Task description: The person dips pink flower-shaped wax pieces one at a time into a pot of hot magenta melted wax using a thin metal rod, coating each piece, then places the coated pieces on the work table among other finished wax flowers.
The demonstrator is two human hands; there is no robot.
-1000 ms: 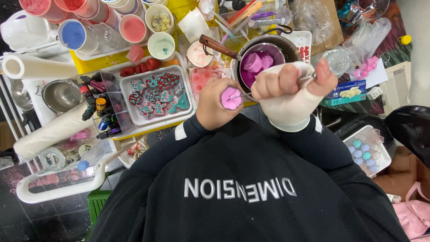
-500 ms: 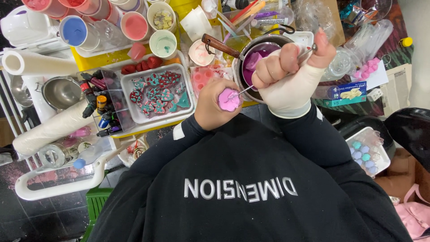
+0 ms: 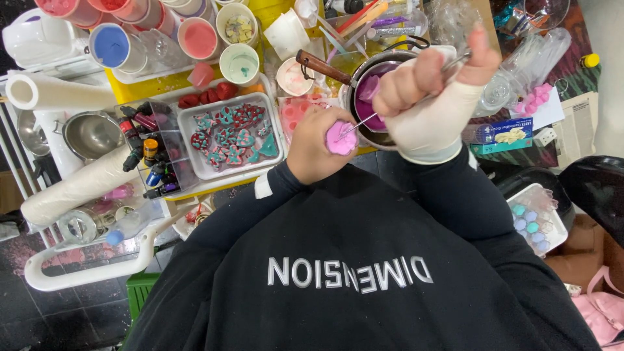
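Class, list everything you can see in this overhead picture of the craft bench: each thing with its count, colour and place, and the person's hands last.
Small pink wax piece: one, pink, in the left hand.
Thin metal pick: one, silver, in the right hand, tip on the pink piece.
Metal pot of purple wax: one, wooden handle, behind the hands.
White tray of moulded shapes: one, teal and red pieces, left of the hands.
Round cups of coloured wax: several, blue, pink, pale green, at the top.
Dye bottles: several, in a clear box on the left.
Paper roll: one, white, far left.
Left hand: bare, grip on the pink piece.
Right hand: white glove, grip on the pick.

Bright, even, sharp; wide-angle edge distortion
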